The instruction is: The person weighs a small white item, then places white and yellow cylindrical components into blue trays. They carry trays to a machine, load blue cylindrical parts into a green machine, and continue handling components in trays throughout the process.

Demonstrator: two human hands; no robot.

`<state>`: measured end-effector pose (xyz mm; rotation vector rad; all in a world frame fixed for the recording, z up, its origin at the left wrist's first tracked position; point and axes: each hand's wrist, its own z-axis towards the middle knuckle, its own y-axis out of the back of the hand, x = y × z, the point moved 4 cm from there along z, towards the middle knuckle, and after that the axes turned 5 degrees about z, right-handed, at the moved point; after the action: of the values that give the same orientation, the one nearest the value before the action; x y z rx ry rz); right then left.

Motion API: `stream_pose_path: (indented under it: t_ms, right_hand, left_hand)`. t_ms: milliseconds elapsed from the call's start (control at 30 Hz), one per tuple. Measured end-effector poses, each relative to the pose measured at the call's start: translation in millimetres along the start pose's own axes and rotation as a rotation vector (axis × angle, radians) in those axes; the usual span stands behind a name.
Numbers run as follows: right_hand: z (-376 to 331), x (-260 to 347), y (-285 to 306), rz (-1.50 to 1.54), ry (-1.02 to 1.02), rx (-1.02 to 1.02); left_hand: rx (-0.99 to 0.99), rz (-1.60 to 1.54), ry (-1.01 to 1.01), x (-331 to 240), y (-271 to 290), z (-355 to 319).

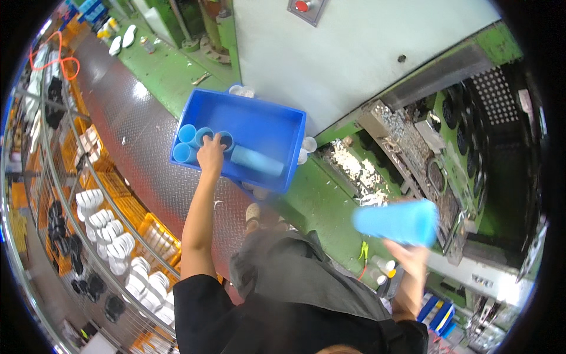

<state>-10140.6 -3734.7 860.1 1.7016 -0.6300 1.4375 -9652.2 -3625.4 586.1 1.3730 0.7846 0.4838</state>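
Note:
My left hand (210,154) reaches down into a blue plastic crate (277,127) on the floor, its fingers closed on a light blue tube (210,139) standing upright among other upright tubes (187,134) at the crate's left end. Another light blue tube (257,160) lies on its side in the crate. My right hand (408,255) is raised at the right and holds a light blue cylinder (396,222), blurred, lying roughly level above a machine.
A grey machine panel (354,47) with a red button (302,6) stands behind the crate. Green floor and a checker-plate walkway (135,141) run left. Wire racks (112,236) with white and black parts line the left. Metal shavings (354,168) lie by the machine.

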Motion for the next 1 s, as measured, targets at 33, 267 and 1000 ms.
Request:
stream_pose_path:
  t_ms: [33,267,1000]
  right_hand:
    - [16,-25,-40,0.071,-0.087,0.019]
    - [110,-101,-219,-0.072,-0.109,0.082]
    - [-13,37,-1,-0.316,0.173,-0.132]
  left_hand:
    - [0.028,-0.045,-0.015,2,-3,1]
    - [0.087,-0.173,-0.246,34,-10,1]
    - [-0.073,-0.724,-0.945,-229,268,-176]
